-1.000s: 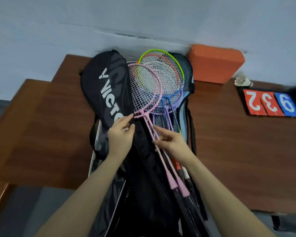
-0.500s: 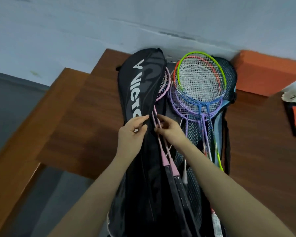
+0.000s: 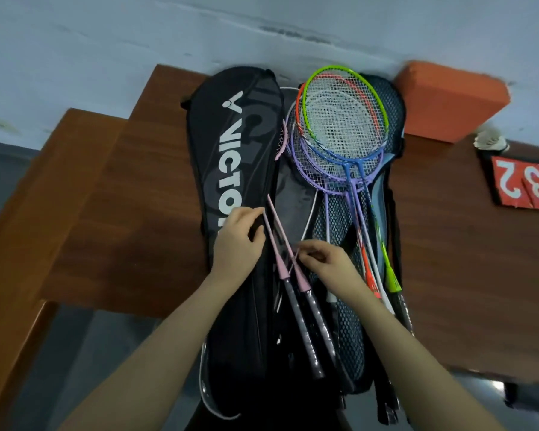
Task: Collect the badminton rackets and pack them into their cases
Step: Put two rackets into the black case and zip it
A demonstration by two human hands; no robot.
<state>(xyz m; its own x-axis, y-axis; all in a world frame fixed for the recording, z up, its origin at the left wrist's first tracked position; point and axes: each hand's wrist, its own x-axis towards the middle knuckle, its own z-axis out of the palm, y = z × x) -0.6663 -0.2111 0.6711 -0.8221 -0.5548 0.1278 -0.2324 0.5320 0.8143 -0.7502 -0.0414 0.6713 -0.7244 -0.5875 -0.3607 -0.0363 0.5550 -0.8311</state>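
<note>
While left hand (image 3: 237, 244) grips black case (image 3: 234, 169) flap, right hand (image 3: 325, 264) pinches pink rackets (image 3: 277, 244) beside it; next: slide them fully under flap.

The light is dim and cool, a little bluish, and quite even. It seems to come from above and in front, because the wall (image 3: 137, 42) is the brightest part. Shadows are soft: a dark band lies on the wooden table (image 3: 131, 213) just left of the black case (image 3: 237, 157). A small glare spot shines on the floor, far below and right of the case. Straight edges bend toward the borders, as a wide lens gives. The whole picture is slightly soft, and the red number cards (image 3: 523, 185) look smeared.
</note>
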